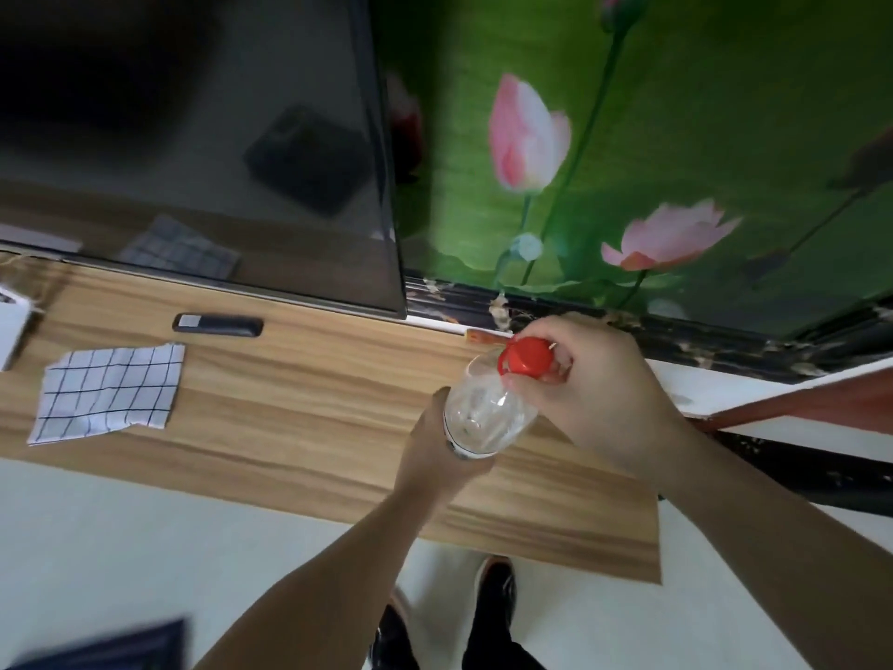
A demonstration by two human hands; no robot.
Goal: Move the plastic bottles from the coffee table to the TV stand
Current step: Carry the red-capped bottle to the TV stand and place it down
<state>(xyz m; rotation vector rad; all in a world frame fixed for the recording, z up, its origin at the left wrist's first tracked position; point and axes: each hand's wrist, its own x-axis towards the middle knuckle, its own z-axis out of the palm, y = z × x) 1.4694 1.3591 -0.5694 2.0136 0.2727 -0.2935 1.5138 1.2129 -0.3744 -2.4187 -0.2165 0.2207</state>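
Overhead: clear bottle gripped over the TV stand

Both hands hold one clear, ribbed plastic bottle point(488, 408) above the wood-grain TV stand point(309, 408). The left hand point(442, 456) wraps its base; the right hand point(589, 384) pinches the smooth red cap point(526, 356). At nine o'clock lies a checked cloth point(108, 391), at ten o'clock a black remote point(217, 325). The glossy TV point(193, 137) stands at eleven o'clock.

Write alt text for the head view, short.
Both hands hold a clear plastic bottle with a red cap over the wood-grain TV stand: left hand at its base, right hand at the cap. A checked cloth and black remote lie left.
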